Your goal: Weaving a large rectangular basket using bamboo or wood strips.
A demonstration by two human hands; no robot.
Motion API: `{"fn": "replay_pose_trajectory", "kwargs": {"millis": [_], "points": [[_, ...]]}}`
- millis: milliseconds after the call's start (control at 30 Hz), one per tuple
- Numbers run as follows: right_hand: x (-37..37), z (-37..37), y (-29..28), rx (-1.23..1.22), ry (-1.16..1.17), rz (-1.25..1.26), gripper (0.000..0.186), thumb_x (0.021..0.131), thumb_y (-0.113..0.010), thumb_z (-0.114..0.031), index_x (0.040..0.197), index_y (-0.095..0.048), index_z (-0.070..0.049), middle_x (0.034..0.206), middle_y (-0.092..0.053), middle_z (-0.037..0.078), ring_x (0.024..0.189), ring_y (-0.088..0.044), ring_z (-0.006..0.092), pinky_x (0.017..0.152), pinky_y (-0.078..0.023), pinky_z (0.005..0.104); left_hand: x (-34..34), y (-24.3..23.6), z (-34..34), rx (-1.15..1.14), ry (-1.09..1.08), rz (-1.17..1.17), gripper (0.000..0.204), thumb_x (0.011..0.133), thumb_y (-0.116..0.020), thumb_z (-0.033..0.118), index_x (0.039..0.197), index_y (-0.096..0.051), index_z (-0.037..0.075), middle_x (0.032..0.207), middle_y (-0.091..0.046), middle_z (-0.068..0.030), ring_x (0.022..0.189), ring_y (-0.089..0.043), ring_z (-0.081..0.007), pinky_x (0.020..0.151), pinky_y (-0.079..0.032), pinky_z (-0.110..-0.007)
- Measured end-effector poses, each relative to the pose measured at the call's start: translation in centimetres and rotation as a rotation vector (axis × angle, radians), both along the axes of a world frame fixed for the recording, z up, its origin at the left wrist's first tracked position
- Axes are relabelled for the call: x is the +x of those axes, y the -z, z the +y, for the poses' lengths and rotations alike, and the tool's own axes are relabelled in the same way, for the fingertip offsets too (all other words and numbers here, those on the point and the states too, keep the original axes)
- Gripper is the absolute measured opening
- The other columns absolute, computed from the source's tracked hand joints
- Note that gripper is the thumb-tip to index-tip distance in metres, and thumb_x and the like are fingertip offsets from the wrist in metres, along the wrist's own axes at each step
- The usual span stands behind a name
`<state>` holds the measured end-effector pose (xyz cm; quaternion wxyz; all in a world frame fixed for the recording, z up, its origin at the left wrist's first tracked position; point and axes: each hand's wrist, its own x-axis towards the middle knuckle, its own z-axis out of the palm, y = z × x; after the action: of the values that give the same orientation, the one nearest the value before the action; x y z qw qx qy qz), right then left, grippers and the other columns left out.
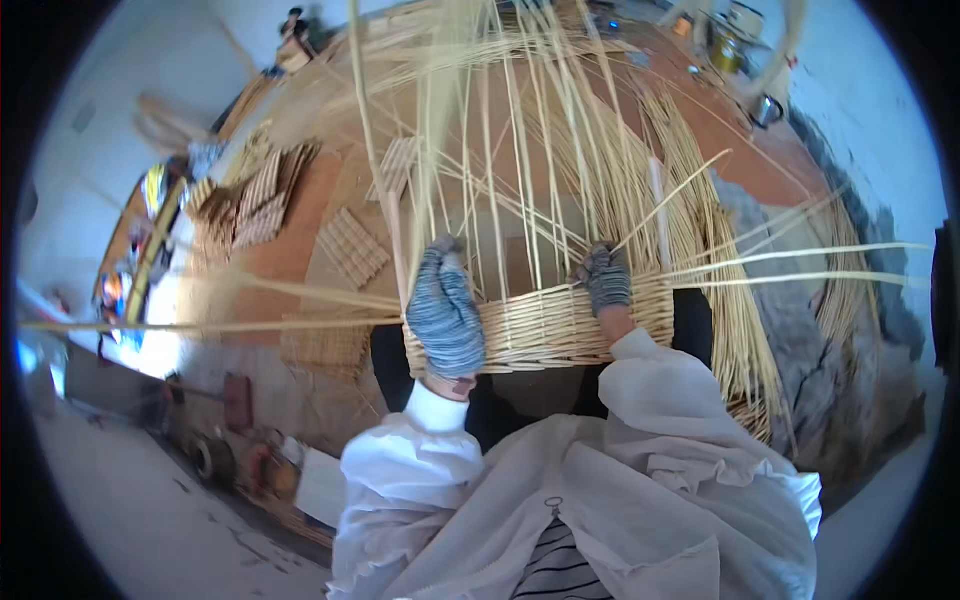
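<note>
A half-woven wicker basket [545,325] rests on my lap, its woven band low and many bare upright stakes [520,150] rising from it. My left hand [445,310], in a grey knitted glove, grips the basket's left rim with the fingers closed over the weave. My right hand [607,278], gloved the same way, pinches a thin cane strand at the right side of the rim. Long loose canes [800,262] stick out to the right of it. White sleeves cover both forearms.
Several flat woven mats [352,245] lie on the reddish floor ahead, with more stacked [262,195] at the left. A thick bundle of canes [735,330] curves along my right. A long cane [200,325] crosses leftward. Metal pots [728,50] stand at the far right.
</note>
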<state>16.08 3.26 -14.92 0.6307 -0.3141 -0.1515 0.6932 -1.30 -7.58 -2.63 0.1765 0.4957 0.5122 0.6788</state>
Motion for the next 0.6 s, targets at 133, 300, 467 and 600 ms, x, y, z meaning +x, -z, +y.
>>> {"fn": "replay_pose_trajectory", "kwargs": {"millis": [133,300,467,600], "points": [[-2.6,-0.6,0.6,0.141,0.24,-0.099,0.011,0.085,-0.046,-0.016,0.079,-0.036,-0.015,0.046,-0.031,-0.002,0.033,-0.033,0.0114,0.029,-0.035,0.0316,2.3,1.9,7.4,0.146,0.108,0.833,0.026,0.082,-0.045,0.006,0.107,-0.051,0.004,0.108,-0.054,-0.0095,0.097,-0.052,-0.017,0.084,-0.041,-0.029],[-0.1,-2.1,-0.4,-0.075,0.196,0.02,0.018,0.079,-0.054,-0.005,0.091,-0.041,-0.009,0.061,-0.043,0.004,0.049,-0.046,0.0158,0.048,-0.052,0.0351,2.4,6.9,13.1,-0.321,0.127,1.198,0.032,0.086,-0.037,0.025,0.107,-0.055,0.01,0.11,-0.054,-0.0109,0.108,-0.046,-0.0249,0.095,-0.031,-0.037],[2.4,-2.6,0.1,0.103,0.257,-0.14,0.016,0.078,-0.054,0.0,0.089,-0.044,-0.006,0.066,-0.051,0.008,0.056,-0.052,0.0192,0.058,-0.051,0.0395,-0.7,13.5,12.2,-0.872,0.569,1.295,0.034,0.083,-0.048,0.031,0.107,-0.056,0.009,0.094,-0.06,-0.0148,0.088,-0.057,-0.0287,0.078,-0.043,-0.032],[8.3,-4.6,-0.6,0.367,0.135,0.055,0.016,0.075,-0.057,0.003,0.078,-0.043,-0.004,0.069,-0.053,0.008,0.06,-0.053,0.0182,0.06,-0.051,0.0365,-0.1,11.5,8.6,-0.842,0.834,0.606,0.033,0.077,-0.06,0.028,0.098,-0.059,0.001,0.082,-0.063,-0.0128,0.081,-0.059,-0.0207,0.072,-0.044,-0.027]]}}
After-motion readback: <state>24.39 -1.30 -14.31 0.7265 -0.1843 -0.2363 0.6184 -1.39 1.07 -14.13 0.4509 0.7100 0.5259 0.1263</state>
